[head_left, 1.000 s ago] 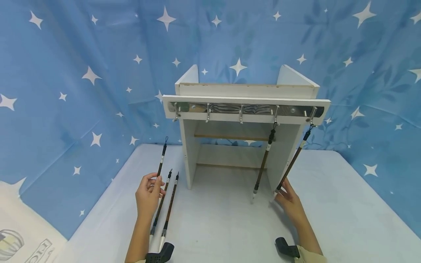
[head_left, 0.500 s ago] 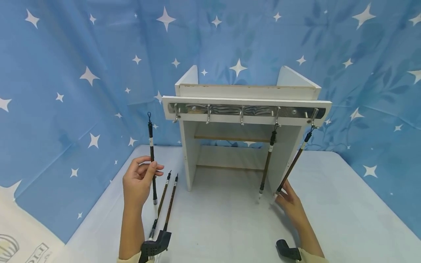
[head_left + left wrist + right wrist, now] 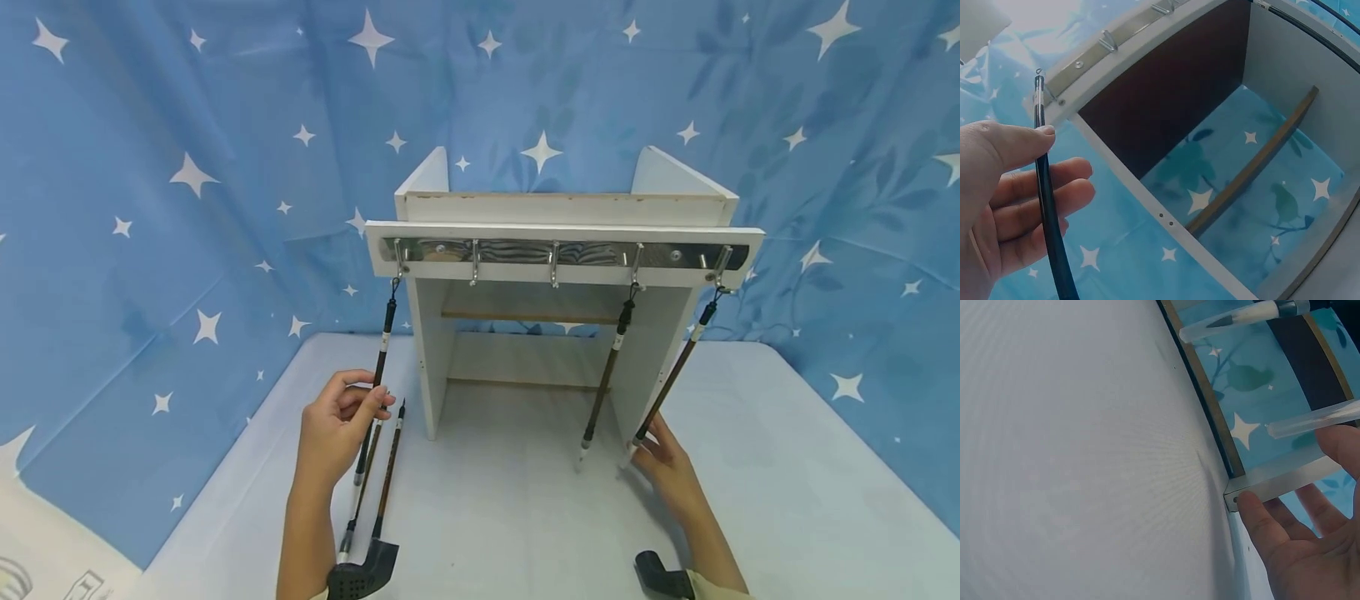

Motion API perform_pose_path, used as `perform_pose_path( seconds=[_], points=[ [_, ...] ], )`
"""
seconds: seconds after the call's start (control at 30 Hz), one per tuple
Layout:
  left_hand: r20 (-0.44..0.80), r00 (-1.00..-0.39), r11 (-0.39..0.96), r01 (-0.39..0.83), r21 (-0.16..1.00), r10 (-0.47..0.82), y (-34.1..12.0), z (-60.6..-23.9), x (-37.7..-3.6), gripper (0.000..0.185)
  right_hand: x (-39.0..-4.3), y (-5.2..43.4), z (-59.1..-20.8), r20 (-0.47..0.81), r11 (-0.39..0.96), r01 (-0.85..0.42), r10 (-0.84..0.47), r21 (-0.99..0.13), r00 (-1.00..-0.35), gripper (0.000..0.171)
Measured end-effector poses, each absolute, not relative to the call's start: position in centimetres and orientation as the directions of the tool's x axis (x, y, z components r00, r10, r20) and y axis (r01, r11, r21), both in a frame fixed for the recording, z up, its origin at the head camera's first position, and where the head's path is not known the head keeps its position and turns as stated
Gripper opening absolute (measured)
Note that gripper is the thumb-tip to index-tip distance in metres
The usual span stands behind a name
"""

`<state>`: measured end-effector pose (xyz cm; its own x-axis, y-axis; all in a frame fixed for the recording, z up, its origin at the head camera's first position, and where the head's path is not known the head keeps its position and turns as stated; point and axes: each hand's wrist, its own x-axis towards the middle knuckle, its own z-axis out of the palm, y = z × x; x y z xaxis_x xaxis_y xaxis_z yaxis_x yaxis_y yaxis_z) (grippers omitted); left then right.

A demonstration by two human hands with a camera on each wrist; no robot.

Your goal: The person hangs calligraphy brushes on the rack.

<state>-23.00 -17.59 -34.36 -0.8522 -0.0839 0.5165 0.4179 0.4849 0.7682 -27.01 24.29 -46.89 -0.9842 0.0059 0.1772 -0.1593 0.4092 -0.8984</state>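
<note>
White unit (image 3: 422, 367) on counter (image 3: 510, 517), metal rail (image 3: 517, 249) across its front. At leftmost hook (image 3: 399, 257): dark brush (image 3: 380, 360), pinched between thumb and fingers of left hand (image 3: 333, 429), loop uppermost, shaft slightly tilted. Loop right at the hook; hooked or merely beside it, not determinable. On counter near left hand: two lying brushes (image 3: 389, 475), tied ends toward the unit, one partly hidden. On the two rightmost hooks: inner brush (image 3: 607, 375) and outer brush (image 3: 681, 365), hanging tip-down at a slant. At foot of right side panel (image 3: 648, 358): right hand (image 3: 672, 479), thumb and fingers apart, one fingertip touching the panel, thumb just beside a clear brush cap (image 3: 1310, 419); grip on panel not confirmable. Behind: blue curtain (image 3: 247, 108), white stars.
</note>
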Motion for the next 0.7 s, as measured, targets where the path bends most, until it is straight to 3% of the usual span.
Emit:
perform_pose_path(
  seconds=[0.7],
  points=[
    [0.523,-0.842,0.469,0.411,0.781,-0.133,-17.42,-34.55,-23.21,0.024,-27.13,24.31,-47.02,0.181,0.377,-0.167,0.003,-0.911,-0.983,0.073]
  ],
)
